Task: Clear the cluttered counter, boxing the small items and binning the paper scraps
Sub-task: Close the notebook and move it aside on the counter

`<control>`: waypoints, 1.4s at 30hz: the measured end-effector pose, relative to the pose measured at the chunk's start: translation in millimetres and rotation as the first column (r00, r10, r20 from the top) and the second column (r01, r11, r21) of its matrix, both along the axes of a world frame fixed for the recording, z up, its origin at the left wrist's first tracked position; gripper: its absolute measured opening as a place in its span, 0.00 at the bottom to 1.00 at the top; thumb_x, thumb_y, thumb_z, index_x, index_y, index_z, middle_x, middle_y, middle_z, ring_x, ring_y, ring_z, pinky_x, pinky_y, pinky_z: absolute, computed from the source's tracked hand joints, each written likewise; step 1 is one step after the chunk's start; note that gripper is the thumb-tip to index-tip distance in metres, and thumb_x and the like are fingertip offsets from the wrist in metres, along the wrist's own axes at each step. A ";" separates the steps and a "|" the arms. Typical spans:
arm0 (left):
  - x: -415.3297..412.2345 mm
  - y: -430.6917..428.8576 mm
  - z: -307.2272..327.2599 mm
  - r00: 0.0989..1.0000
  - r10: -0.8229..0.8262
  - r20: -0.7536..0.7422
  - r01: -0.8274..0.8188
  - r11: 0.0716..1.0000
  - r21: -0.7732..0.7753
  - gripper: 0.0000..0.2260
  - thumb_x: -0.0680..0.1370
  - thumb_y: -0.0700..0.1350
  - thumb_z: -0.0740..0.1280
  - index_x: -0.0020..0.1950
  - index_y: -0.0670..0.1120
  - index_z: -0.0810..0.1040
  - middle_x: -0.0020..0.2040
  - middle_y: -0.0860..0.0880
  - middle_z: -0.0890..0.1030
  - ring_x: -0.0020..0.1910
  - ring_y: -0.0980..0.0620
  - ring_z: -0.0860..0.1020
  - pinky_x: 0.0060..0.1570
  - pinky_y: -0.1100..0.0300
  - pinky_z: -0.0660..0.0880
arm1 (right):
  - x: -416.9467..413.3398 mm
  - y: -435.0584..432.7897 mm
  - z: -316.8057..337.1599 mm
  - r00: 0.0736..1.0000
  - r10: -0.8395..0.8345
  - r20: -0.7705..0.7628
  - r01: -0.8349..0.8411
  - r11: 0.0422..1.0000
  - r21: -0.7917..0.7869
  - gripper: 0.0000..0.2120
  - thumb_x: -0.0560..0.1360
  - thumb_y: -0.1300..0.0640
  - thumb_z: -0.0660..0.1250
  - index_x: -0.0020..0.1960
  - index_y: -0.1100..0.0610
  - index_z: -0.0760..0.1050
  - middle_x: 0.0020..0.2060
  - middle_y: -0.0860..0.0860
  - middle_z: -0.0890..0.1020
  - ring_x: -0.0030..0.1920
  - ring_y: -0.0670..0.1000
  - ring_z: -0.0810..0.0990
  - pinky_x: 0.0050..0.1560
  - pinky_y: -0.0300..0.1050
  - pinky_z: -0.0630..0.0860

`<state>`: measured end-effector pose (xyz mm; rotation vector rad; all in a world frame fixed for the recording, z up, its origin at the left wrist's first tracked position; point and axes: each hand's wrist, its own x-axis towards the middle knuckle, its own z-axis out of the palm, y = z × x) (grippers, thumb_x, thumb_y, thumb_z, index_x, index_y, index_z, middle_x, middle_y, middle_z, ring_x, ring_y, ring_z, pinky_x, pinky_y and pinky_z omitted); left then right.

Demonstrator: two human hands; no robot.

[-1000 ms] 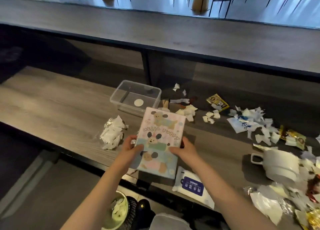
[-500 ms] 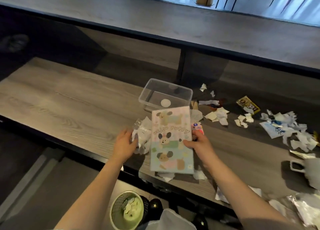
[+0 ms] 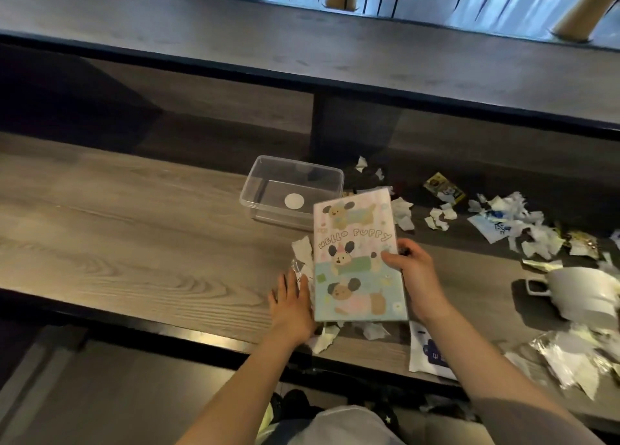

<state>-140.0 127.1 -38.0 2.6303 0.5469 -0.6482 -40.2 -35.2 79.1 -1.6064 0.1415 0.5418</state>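
Right hand (image 3: pixel 414 277) grips the right edge of the puppy notebook (image 3: pixel 355 263) (thumb on its cover); left hand (image 3: pixel 291 305) lies flat, fingers straight, on crumpled scraps (image 3: pixel 302 255) left of it. Clear box (image 3: pixel 268 193) sits just beyond on the desk (image 3: pixel 134 226), more paper scraps (image 3: pixel 510 220) far right

- Counter (image 3: pixel 134 230): matt grey-brown wood grain.
- Box (image 3: pixel 295 163) just behind the booklet: clear plastic, smooth and glossy.
- Booklet (image 3: pixel 359 260): printed cover with a smooth, shiny film.
- Paper scraps (image 3: pixel 402 213) right of the booklet: white, matt, with rough torn edges.
- Cup (image 3: pixel 583 290) well right of the booklet: white, smooth, looks like glazed ceramic.
- Wrapper (image 3: pixel 570 357) right of the booklet, nearer the counter's front edge: crinkled, shiny film.
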 end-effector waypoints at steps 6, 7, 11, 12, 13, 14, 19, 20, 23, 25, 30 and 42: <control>-0.7 23.1 10.0 0.985 0.117 0.127 -0.085 0.968 -0.238 0.36 0.75 0.53 0.66 0.77 0.50 0.50 0.78 0.49 0.47 0.77 0.44 0.43 0.72 0.39 0.47 | -1.9 8.6 -4.2 0.999 0.017 -0.039 -0.015 0.998 0.056 0.08 0.72 0.69 0.64 0.47 0.58 0.76 0.47 0.59 0.82 0.46 0.60 0.81 0.50 0.57 0.77; -5.2 34.5 13.9 0.934 0.265 0.239 -0.183 0.931 -0.315 0.29 0.77 0.47 0.63 0.76 0.49 0.56 0.77 0.47 0.53 0.77 0.45 0.48 0.72 0.41 0.50 | -4.5 14.2 -6.3 0.999 0.027 -0.047 -0.024 0.998 0.066 0.08 0.72 0.69 0.64 0.46 0.58 0.76 0.47 0.59 0.82 0.44 0.60 0.82 0.49 0.55 0.77; -22.4 75.9 42.0 0.545 0.823 0.161 -0.467 0.457 -0.757 0.15 0.81 0.44 0.55 0.67 0.43 0.70 0.65 0.43 0.74 0.66 0.45 0.71 0.65 0.52 0.66 | -16.1 46.0 -12.0 0.992 0.112 -0.064 -0.106 0.990 0.092 0.10 0.72 0.71 0.64 0.45 0.57 0.76 0.44 0.56 0.82 0.42 0.56 0.81 0.44 0.51 0.78; -23.3 85.0 47.7 0.518 0.854 0.061 -0.482 0.349 -0.804 0.16 0.82 0.48 0.54 0.65 0.43 0.72 0.61 0.43 0.76 0.62 0.45 0.74 0.62 0.51 0.69 | -19.5 56.2 -12.7 0.988 0.143 -0.061 -0.138 0.987 0.083 0.10 0.72 0.70 0.64 0.45 0.56 0.75 0.43 0.54 0.82 0.41 0.55 0.81 0.43 0.49 0.78; -23.5 93.2 52.2 0.524 0.852 -0.021 -0.490 0.281 -0.825 0.16 0.82 0.51 0.54 0.61 0.44 0.74 0.57 0.44 0.78 0.58 0.45 0.76 0.58 0.51 0.71 | -23.3 66.8 -14.3 0.982 0.179 -0.054 -0.175 0.982 0.066 0.10 0.73 0.70 0.64 0.44 0.56 0.75 0.43 0.53 0.82 0.40 0.53 0.81 0.41 0.47 0.78; -24.5 100.6 57.6 0.542 0.837 -0.078 -0.494 0.242 -0.835 0.16 0.81 0.53 0.54 0.57 0.45 0.75 0.53 0.44 0.79 0.54 0.45 0.77 0.54 0.51 0.73 | -27.7 78.2 -16.0 0.976 0.211 -0.051 -0.209 0.977 0.045 0.09 0.73 0.69 0.65 0.44 0.56 0.75 0.42 0.52 0.81 0.39 0.51 0.81 0.38 0.44 0.78; -34.2 136.0 58.7 0.619 0.785 -0.016 -0.560 0.427 -0.710 0.10 0.78 0.46 0.64 0.57 0.44 0.73 0.51 0.46 0.78 0.49 0.48 0.77 0.46 0.55 0.73 | -46.3 133.4 -37.0 0.922 0.362 -0.140 -0.370 0.929 -0.030 0.12 0.75 0.64 0.65 0.58 0.59 0.73 0.56 0.58 0.80 0.48 0.55 0.81 0.48 0.49 0.79; -37.0 144.9 54.5 0.621 0.783 -0.009 -0.583 0.455 -0.673 0.12 0.77 0.45 0.66 0.58 0.43 0.73 0.54 0.46 0.79 0.51 0.47 0.77 0.47 0.54 0.73 | -48.7 143.4 -40.2 0.894 0.413 -0.171 -0.431 0.899 -0.082 0.15 0.75 0.63 0.65 0.62 0.58 0.71 0.59 0.57 0.79 0.53 0.56 0.80 0.51 0.50 0.78; -45.0 166.1 47.2 0.602 0.799 0.002 -0.624 0.472 -0.623 0.19 0.75 0.41 0.69 0.64 0.41 0.71 0.59 0.43 0.78 0.56 0.44 0.76 0.49 0.52 0.73 | -54.8 169.5 -50.4 0.787 0.563 -0.252 -0.613 0.758 -0.223 0.20 0.75 0.61 0.64 0.66 0.59 0.66 0.62 0.55 0.76 0.59 0.56 0.76 0.54 0.50 0.77; -46.3 177.7 44.0 0.582 0.812 0.041 -0.626 0.480 -0.614 0.21 0.73 0.37 0.70 0.65 0.40 0.69 0.60 0.41 0.77 0.56 0.44 0.76 0.51 0.50 0.74 | -58.0 183.0 -58.7 0.731 0.608 -0.311 -0.675 0.712 -0.195 0.22 0.75 0.63 0.64 0.67 0.57 0.64 0.63 0.54 0.75 0.58 0.54 0.76 0.56 0.49 0.76; -44.4 199.5 40.7 0.661 0.740 0.126 -0.587 0.615 -0.527 0.27 0.70 0.37 0.74 0.66 0.41 0.68 0.62 0.45 0.75 0.59 0.45 0.74 0.60 0.50 0.73 | -62.0 200.8 -74.1 0.672 0.651 -0.352 -0.719 0.688 -0.102 0.26 0.74 0.61 0.66 0.69 0.53 0.62 0.65 0.51 0.74 0.60 0.52 0.75 0.54 0.46 0.74; -43.7 187.0 25.3 0.906 0.407 0.112 -0.413 0.910 0.037 0.29 0.74 0.53 0.67 0.72 0.48 0.61 0.73 0.44 0.60 0.72 0.42 0.58 0.67 0.48 0.60 | -48.6 189.2 -84.3 0.421 0.904 -0.077 -0.663 0.248 -0.706 0.19 0.77 0.56 0.59 0.67 0.58 0.68 0.63 0.56 0.69 0.63 0.58 0.69 0.63 0.50 0.70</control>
